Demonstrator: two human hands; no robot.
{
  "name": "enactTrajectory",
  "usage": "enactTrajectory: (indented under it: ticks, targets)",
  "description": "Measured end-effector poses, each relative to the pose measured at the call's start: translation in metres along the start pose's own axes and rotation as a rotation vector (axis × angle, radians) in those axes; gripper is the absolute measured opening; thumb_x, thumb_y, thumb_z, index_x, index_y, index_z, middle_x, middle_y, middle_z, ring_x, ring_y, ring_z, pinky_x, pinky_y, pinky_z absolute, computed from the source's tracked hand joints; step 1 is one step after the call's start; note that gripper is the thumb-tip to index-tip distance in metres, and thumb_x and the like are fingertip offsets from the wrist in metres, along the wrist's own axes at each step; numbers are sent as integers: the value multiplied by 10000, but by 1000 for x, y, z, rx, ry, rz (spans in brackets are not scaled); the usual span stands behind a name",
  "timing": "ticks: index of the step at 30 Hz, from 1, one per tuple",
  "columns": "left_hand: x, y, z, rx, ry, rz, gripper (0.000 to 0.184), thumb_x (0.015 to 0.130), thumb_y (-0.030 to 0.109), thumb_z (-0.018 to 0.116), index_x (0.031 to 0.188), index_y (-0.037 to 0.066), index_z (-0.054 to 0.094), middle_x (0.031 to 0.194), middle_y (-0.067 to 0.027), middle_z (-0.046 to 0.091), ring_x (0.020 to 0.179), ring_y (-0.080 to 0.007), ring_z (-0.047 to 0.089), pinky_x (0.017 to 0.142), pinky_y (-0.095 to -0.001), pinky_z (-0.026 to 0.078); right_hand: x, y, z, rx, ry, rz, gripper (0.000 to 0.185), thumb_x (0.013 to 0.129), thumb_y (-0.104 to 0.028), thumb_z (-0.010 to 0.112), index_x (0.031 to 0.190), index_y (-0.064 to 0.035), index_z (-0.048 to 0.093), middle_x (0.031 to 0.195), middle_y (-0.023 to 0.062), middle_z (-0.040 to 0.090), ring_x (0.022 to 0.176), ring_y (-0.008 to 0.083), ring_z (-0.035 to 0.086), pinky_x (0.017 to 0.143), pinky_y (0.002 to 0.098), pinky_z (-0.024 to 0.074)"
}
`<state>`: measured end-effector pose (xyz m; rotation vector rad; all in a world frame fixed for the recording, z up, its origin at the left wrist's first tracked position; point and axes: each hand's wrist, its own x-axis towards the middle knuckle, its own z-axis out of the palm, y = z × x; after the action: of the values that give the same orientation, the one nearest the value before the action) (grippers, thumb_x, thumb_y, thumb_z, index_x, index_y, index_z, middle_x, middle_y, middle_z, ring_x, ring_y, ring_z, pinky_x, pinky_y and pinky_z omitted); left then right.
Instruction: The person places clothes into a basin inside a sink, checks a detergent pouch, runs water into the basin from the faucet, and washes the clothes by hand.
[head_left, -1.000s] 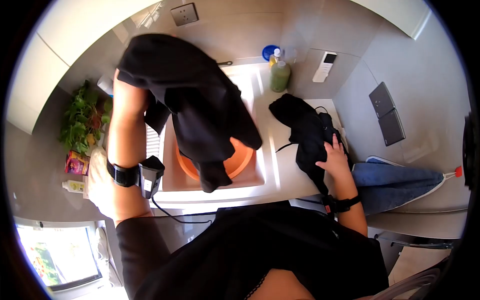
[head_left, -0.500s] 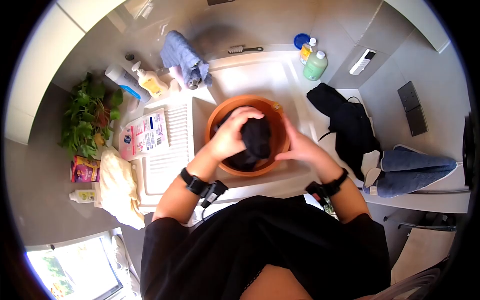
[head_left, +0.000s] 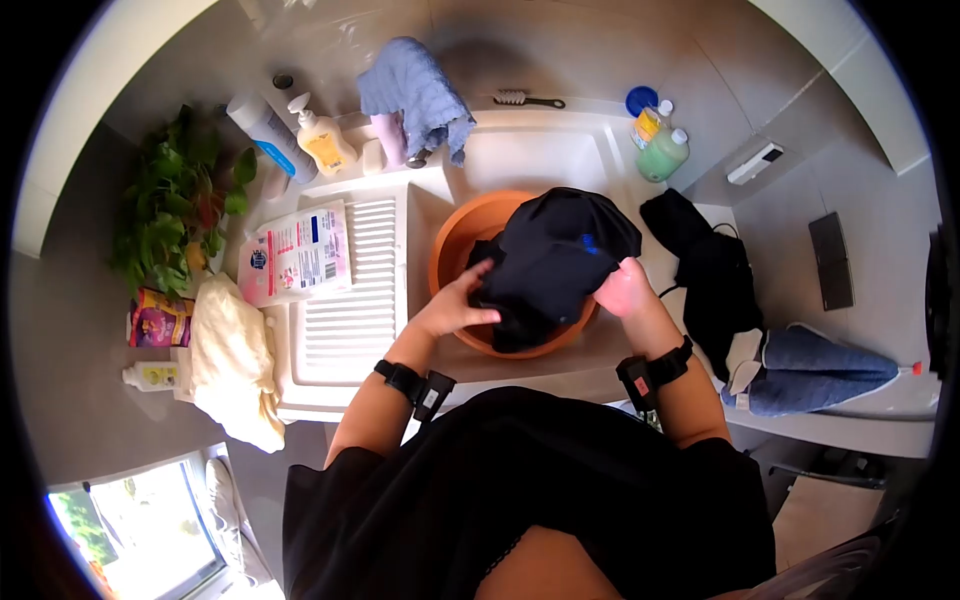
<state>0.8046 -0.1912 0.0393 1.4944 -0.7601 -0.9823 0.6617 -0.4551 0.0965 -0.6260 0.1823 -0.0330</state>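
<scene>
Cloth (head_left: 555,255) hangs over the basin (head_left: 455,235), apparently steadied by the half-open left hand (head_left: 448,308), the closed right hand (head_left: 624,288) pinching its edge.

The basin (head_left: 455,245) sits in the sink (head_left: 532,160), with the garment (head_left: 555,262) in and over it. Left of it lies the washboard (head_left: 352,335), the packet (head_left: 298,255) partly on it; behind stands the pump bottle (head_left: 325,143). The brush (head_left: 528,100) lies behind the sink, the slippers (head_left: 815,370) right.
</scene>
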Motion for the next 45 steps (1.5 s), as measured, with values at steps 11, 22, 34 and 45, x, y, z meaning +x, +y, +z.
enactTrajectory:
  ticks: [11,22,34,45]
  targets:
    - [12,91,0,618,85,141,428,837,280,621,1170,22,545,1021,-192,636,964,-315,614,826,-353,473,19,14,-20,-1671,-1,-291,1033,707,-103,738,1463,-45,37,1390,217,353,1250,308,424,1018,369,363]
    - [-81,345,84,1204,-703,283,151,825,182,530,791,39,563,708,-94,573,636,-256,596,493,-357,446,17,24,-18,-1634,-78,15,362,774,-188,642,1078,-11,556,954,218,624,925,382,589,771,413,466]
    - [-126,335,103,1219,-601,412,100,734,131,550,670,56,565,647,-55,561,577,-184,567,443,-292,392,8,35,-34,-1570,-36,99,383,811,-194,630,1123,9,539,958,206,639,909,350,620,768,373,481]
    - [-82,308,90,1295,-480,538,97,709,112,581,631,55,577,586,-50,558,552,-217,572,460,-322,419,8,37,-30,-1607,1,101,434,811,-234,646,1139,28,535,982,209,640,936,312,629,786,359,482]
